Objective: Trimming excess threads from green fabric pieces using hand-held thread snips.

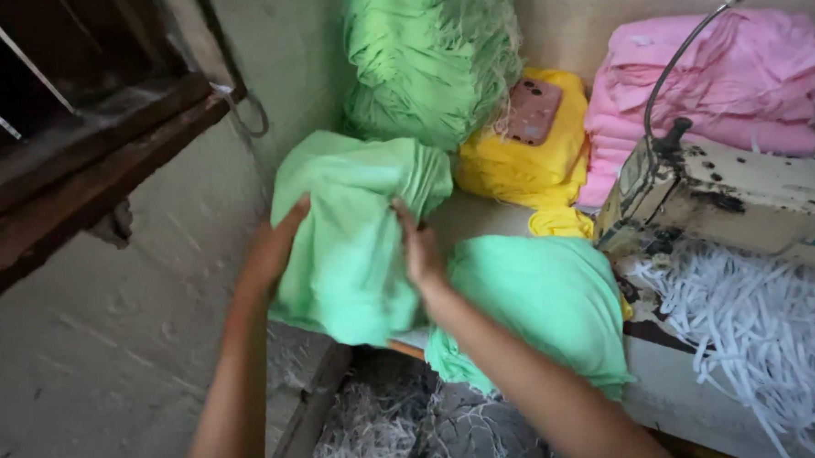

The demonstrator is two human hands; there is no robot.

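Cloth (353, 250), pale green and folded, hangs with its long axis upright off the table's (671, 391) left end, pinched at its edges between the left hand (275, 248) and right hand (419, 251), beside another green pile (539, 306).

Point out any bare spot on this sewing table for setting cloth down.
One bare strip of table: between the yellow fabric stack and the mint cloth bundle. Crowded elsewhere: white elastic strips beside the sewing machine; both hands hold mint cloth.
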